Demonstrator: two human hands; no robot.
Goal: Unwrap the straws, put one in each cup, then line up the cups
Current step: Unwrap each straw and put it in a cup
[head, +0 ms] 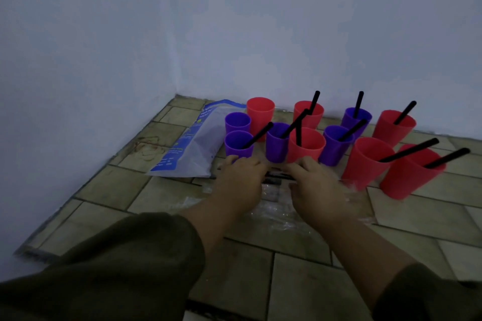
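Both hands are down on the tile floor in front of the cups. The left hand and right hand sit on either side of the loose straws, a few thin black sticks lying flat between the hands, just in front of the front row. Left fingers are bent downward with the tips hidden under the knuckles. Right fingers reach forward onto the straw ends. I can't tell whether either hand is actually pinching or just touching. Nine cups already hold a straw. The back purple cup and back red cup at the far left look empty, so I judge two fills are left, then the line-up. The loose straws look light and stiff, and they are thin and low on the tile, so hard to lift. I'd pinch one near its end with thumb and finger and tip it up, not grab mid-length. I can't see if these are wrapped. If they are, the film will be slick, so tear at one end and slide it off. Crumpled clear wrapper lies under and behind the hands; it is slippery and could snag on the fingers. The cups look like thin, light plastic and are packed close, and leaning straws make them tippy, so I'd hold them low on the wall when moving them. A blue-and-white bag lies just left of the cups, touching or nearly touching them.
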